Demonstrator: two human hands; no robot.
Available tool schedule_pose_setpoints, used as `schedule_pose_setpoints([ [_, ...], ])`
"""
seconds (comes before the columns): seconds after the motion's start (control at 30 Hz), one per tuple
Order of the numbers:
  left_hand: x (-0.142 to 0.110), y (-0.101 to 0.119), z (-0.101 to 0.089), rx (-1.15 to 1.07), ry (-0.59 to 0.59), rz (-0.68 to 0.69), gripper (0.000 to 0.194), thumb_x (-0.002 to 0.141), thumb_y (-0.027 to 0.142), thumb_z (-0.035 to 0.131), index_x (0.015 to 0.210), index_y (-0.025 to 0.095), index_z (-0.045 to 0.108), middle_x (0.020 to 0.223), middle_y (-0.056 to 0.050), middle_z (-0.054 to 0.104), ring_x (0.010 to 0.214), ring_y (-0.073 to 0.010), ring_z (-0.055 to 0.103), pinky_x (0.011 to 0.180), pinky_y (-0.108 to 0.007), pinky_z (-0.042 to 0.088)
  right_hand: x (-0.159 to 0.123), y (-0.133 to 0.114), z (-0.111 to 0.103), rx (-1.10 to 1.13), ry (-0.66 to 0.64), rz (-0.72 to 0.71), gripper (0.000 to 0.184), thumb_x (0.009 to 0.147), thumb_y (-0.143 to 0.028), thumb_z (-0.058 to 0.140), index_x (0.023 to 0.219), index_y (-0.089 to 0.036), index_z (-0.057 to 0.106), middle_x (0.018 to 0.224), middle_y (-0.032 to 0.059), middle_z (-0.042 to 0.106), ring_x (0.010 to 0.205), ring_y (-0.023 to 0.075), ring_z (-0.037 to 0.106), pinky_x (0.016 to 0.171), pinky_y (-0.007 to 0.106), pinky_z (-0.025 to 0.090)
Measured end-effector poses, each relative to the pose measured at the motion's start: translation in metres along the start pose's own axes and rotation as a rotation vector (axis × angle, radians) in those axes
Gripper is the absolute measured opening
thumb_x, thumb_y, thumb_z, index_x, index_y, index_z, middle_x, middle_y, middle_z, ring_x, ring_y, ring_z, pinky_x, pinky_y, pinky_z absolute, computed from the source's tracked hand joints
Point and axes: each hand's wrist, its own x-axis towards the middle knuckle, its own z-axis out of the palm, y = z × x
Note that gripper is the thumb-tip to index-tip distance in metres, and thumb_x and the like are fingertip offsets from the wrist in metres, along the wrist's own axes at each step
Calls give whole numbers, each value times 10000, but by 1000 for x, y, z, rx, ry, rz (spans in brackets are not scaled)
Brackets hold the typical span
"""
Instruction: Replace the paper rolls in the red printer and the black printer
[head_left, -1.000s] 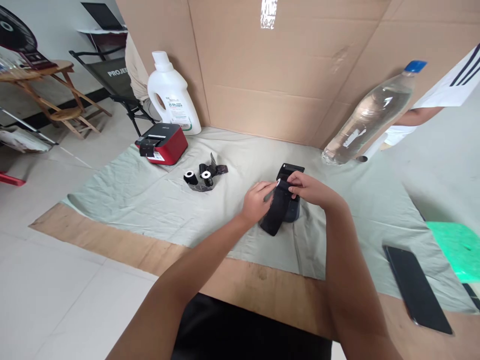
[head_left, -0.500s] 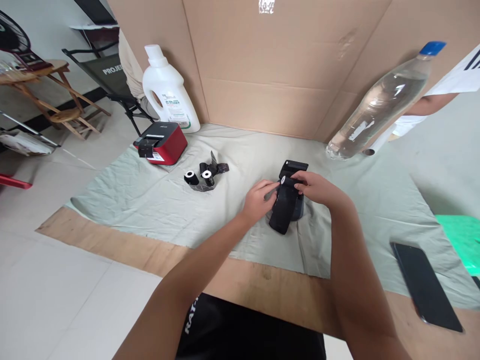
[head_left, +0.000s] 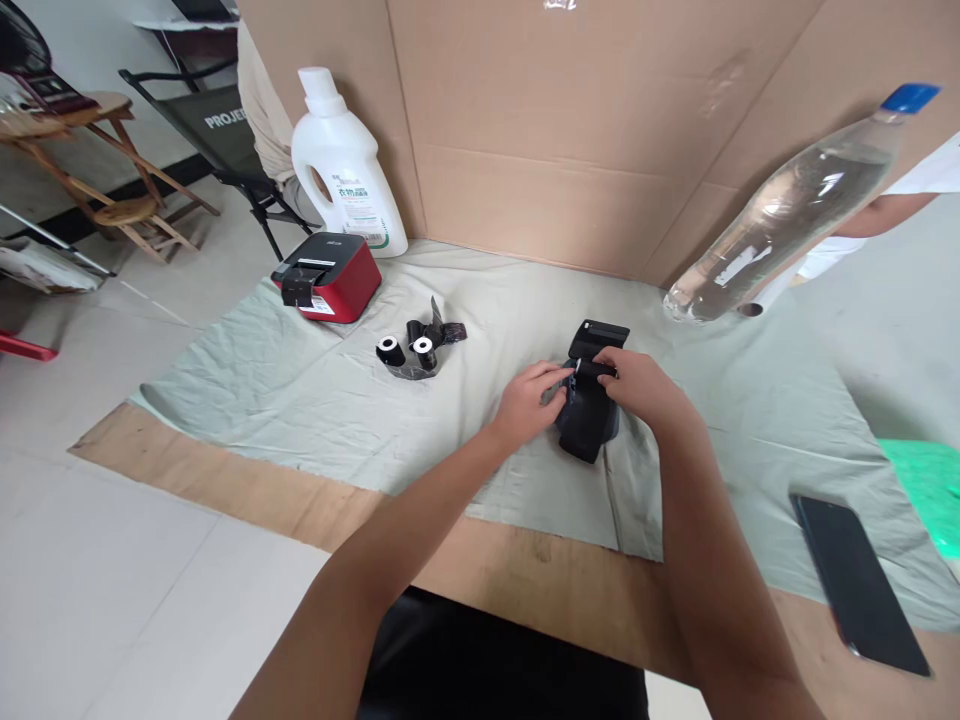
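A small dark label printer (head_left: 613, 424) stands on the cloth in front of me, its lid (head_left: 600, 338) raised at the far side. At the printer's opening lies a black paper roll (head_left: 592, 369) with a white core end, and its loose black strip hangs over the near side. My right hand (head_left: 637, 388) pinches the roll's right end between thumb and fingers. With index finger and thumb, my left hand (head_left: 529, 400) grips the printer's left side, the index tip close to the roll's core. The fingertips partly hide the contact.
Several black rolls (head_left: 421, 350) with loose strips lie left, near a red-and-black printer (head_left: 341, 280) and a white jug (head_left: 345, 180). A large water bottle (head_left: 787, 215) leans right. A phone (head_left: 859, 580) lies at the front right. Cardboard (head_left: 540, 130) stands behind; people are partly visible beyond.
The roll has lowered slightly and turned toward the printer's opening, its white core end showing less. Both hands stay at the printer; the whole view has shifted a little.
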Motion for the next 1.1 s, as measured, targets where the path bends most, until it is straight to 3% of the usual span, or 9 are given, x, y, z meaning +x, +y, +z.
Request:
schedule_pose_setpoints([
  [0.13, 1, 1, 0, 6, -27, 6, 350, 950, 163, 547, 1252, 227, 711, 1185, -74, 693, 990, -177, 680, 871, -294, 581, 0, -1, 10, -82, 145, -40, 254, 854, -106, 553, 1043, -166, 713, 1155, 160, 628, 1099, 300, 622, 944, 394, 488],
  [0.23, 1, 0, 1, 14, -36, 14, 353, 950, 163, 535, 1255, 223, 703, 1176, -72, 689, 930, -164, 676, 817, -284, 580, 0, -3, 17, -97, 165, -14, 233, 842, -116, 571, 1028, -177, 697, 1179, 163, 575, 1053, 291, 621, 888, 388, 504],
  [0.4, 0, -1, -1, 57, -36, 112, 388, 926, 145, 512, 1263, 215, 691, 1190, -87, 665, 1120, -207, 635, 997, -353, 536, -2, -4, 14, -81, 139, 28, 148, 862, -164, 565, 964, -193, 667, 1023, 141, 615, 1000, 308, 603, 866, 408, 491],
  [0.47, 0, 0, -3, 108, -84, 152, 443, 878, 126, 531, 1277, 238, 685, 1242, -83, 644, 1199, -234, 583, 1063, -398, 497, -4, -4, 8, -88, 214, 47, 133, 875, -190, 559, 955, -191, 665, 996, 150, 617, 1020, 331, 581, 888, 431, 478],
  [0.63, -2, 5, -10, 196, -304, 240, 619, 776, 189, 641, 1387, 281, 615, 1516, -86, 478, 1411, -338, 381, 1200, -521, 325, -3, -3, 2, -88, 482, -25, 375, 906, -180, 501, 1262, -130, 606, 1238, 213, 609, 1206, 396, 484, 1036, 519, 399],
  [0.73, -3, 8, -12, 277, -437, 315, 732, 782, 305, 691, 1491, 287, 513, 1574, -98, 439, 1476, -392, 281, 1200, -580, 262, 2, 0, 6, -27, 478, -115, 436, 911, -167, 464, 1332, -133, 570, 1299, 195, 603, 1209, 374, 495, 1057, 521, 395],
  [0.83, -4, 10, -11, 382, -511, 408, 704, 848, 298, 642, 1530, 274, 470, 1590, -92, 447, 1478, -390, 276, 1173, -588, 252, 3, 4, 8, 27, 503, -131, 343, 889, -167, 470, 1194, -181, 628, 1176, 164, 619, 1128, 355, 535, 1004, 505, 442],
  [0.97, -5, 12, -8, 487, -517, 498, 535, 945, 153, 492, 1445, 323, 576, 1553, -43, 512, 1429, -331, 352, 1138, -544, 278, -5, 7, 0, 95, 411, -163, 270, 828, -139, 518, 1070, -218, 607, 1089, 120, 580, 987, 301, 589, 912, 451, 487],
  [1.1, -8, 14, -3, 537, -488, 581, 451, 1002, 178, 460, 1386, 347, 627, 1500, -20, 562, 1358, -283, 414, 1102, -479, 321, -18, 3, -7, 118, 279, -157, 281, 775, -99, 539, 1027, -222, 548, 1065, 98, 521, 928, 269, 590, 894, 420, 484],
])
